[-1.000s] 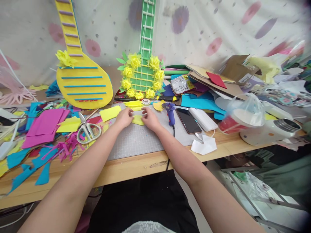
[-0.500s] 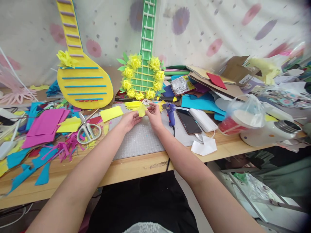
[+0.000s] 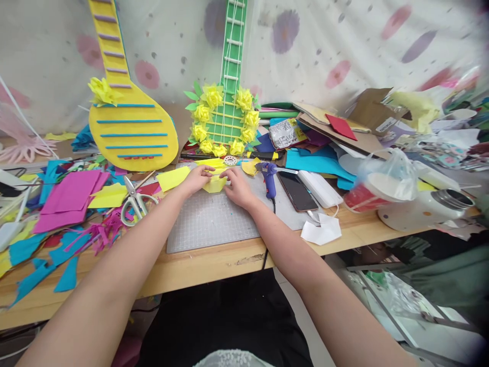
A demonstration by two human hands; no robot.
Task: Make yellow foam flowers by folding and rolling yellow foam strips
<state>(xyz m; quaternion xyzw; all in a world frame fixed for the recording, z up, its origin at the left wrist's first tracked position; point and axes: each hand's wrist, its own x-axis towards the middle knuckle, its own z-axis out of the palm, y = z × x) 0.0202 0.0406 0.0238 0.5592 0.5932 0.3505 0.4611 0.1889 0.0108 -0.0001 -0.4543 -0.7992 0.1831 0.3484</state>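
Observation:
A thin yellow piece of paper (image 3: 215, 184) spans the gap between my two hands, above the grey cutting mat (image 3: 214, 224). My left hand (image 3: 196, 181) has its fingertips closed on the upper left edge of that paper. On the right side, my right hand (image 3: 237, 186) pinches the same paper with bent fingers. More yellow paper lies just behind the hands, partly hidden by them. A small white ring-shaped piece (image 3: 229, 160) rests beyond the fingers. To the right of my right hand is a purple glue gun (image 3: 269, 179).
Scissors (image 3: 134, 201) and paper scraps (image 3: 72, 244) lie left. A yellow paper-covered guitar shape (image 3: 133, 130) and a green one (image 3: 229, 114) with yellow flowers stand behind. At right are a phone (image 3: 297, 189), a power bank (image 3: 319, 187), a bagged cup (image 3: 382, 186) and a bottle (image 3: 424, 209).
My left hand has shifted left and slightly up, and my hands are farther apart. The yellow paper between them now looks wider and sits slightly left.

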